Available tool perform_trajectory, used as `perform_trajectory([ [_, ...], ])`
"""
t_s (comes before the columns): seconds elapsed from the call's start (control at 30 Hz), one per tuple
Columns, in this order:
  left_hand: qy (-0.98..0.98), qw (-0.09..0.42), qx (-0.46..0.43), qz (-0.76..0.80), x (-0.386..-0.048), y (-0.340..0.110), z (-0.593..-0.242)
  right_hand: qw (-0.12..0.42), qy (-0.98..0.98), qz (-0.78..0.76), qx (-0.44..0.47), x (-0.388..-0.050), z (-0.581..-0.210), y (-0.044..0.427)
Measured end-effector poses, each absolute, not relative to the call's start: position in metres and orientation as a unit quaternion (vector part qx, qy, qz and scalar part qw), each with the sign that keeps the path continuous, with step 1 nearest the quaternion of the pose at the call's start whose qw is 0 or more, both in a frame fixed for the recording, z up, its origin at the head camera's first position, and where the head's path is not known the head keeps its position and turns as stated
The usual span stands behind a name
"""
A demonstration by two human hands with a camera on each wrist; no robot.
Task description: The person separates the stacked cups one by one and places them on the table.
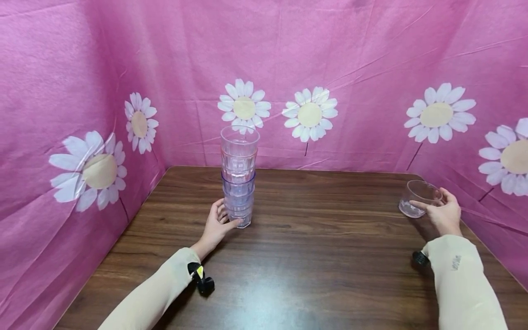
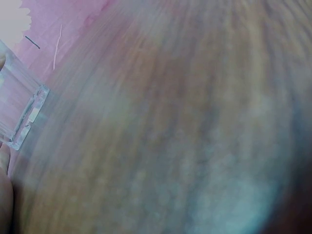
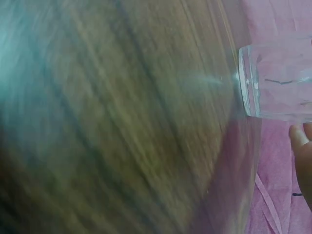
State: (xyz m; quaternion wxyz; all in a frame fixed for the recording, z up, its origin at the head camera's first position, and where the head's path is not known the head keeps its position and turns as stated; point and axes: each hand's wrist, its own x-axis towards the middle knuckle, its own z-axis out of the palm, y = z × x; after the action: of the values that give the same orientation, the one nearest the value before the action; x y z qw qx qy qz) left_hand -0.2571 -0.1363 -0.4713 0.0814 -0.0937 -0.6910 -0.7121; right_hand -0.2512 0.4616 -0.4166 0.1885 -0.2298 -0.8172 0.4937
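Note:
A tall stack of clear cups (image 1: 239,183), one with a bluish rim, stands upright left of the table's middle. My left hand (image 1: 216,229) grips the stack low down, thumb in front and fingers around its left side. In the left wrist view the base of the lowest cup (image 2: 30,117) shows at the left edge; most of that hand is out of frame. Far to the right, my right hand (image 1: 446,213) holds a single short clear glass (image 1: 412,201), thumb across its near side. The base of this glass (image 3: 248,80) appears in the right wrist view. Whether either base touches the table I cannot tell.
The brown wood-grain table (image 1: 313,256) stretches between the two hands. Pink cloth (image 1: 350,50) with large white daisies rises behind it and along both sides. Small black cameras (image 1: 205,284) sit on the wrists over pale sleeves.

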Motion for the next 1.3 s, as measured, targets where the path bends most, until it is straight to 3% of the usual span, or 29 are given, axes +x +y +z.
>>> perform_trajectory([
  [0.67,-0.692,0.081,-0.094,-0.711,-0.258,-0.136,-0.471,0.209,-0.854,0.459,-0.125,-0.248,-0.38,0.469],
  [1.3,-0.696,0.082,-0.092,-0.708,-0.257,-0.137,-0.472,0.25,-0.85,0.46,-0.052,-0.274,-0.345,0.416],
])
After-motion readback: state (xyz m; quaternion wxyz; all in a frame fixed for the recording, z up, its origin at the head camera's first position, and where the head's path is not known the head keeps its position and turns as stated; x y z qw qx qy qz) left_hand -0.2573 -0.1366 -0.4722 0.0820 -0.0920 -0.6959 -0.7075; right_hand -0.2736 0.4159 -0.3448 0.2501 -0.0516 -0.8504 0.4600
